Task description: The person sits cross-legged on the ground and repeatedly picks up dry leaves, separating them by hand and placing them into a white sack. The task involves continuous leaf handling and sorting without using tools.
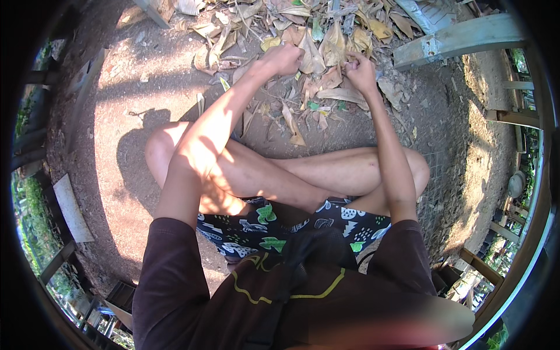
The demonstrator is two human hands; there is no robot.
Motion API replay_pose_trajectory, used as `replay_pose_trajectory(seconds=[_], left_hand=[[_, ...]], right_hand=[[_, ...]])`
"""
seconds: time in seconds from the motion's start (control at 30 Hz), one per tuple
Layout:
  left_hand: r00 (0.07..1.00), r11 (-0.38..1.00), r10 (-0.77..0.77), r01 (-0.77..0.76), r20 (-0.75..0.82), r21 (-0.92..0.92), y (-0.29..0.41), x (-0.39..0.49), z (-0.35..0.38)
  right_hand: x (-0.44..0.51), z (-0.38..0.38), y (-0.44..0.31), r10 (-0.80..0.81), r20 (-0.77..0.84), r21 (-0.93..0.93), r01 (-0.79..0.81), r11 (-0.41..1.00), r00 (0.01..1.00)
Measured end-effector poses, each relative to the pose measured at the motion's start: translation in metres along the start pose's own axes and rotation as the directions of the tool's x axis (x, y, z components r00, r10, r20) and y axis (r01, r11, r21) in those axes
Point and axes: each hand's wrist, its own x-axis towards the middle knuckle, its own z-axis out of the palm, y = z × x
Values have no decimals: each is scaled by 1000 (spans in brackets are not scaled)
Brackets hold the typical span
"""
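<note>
Dry brown and yellow leaves (311, 54) lie in a heap on the dirt ground before my crossed legs. My left hand (286, 59) is curled in a loose fist at the left part of the heap, its fingers turned inward; whether it grips anything is hidden. Across a short gap, my right hand (360, 70) has its fingers bent and thumb close to the forefinger, beside a pale, frayed dry leaf (334, 46). Whether that leaf is pinched between the fingers cannot be told. A few small green leaf bits (313, 105) lie among the dry ones nearer my legs.
A weathered pale beam (463, 39) stands at the upper right, near a whitish sack (426, 15). Another post (153, 13) is at the upper left. Wire mesh (433, 188) lies beside my right knee. A pale flat board (73, 208) is at the far left.
</note>
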Motion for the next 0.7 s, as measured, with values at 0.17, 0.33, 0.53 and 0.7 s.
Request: replay_pose_trajectory(seconds=[0.17,0.33,0.53,0.7], left_hand=[[999,999,34,-34,-13,-3,-1,2,1],[997,999,35,-37,-67,-31,0,1,0],[999,999,14,-15,-35,-31,3,2,-4],[997,999,12,-16,-71,-48,-1,2,-1]], right_hand=[[2,6,21,-112,27,-161,115,980,993],[-3,4,6,55,111,-205,-31,978,992],[-15,8,-7,-83,74,-432,107,895,994],[-11,10,0,-110,-27,-412,89,907,994]])
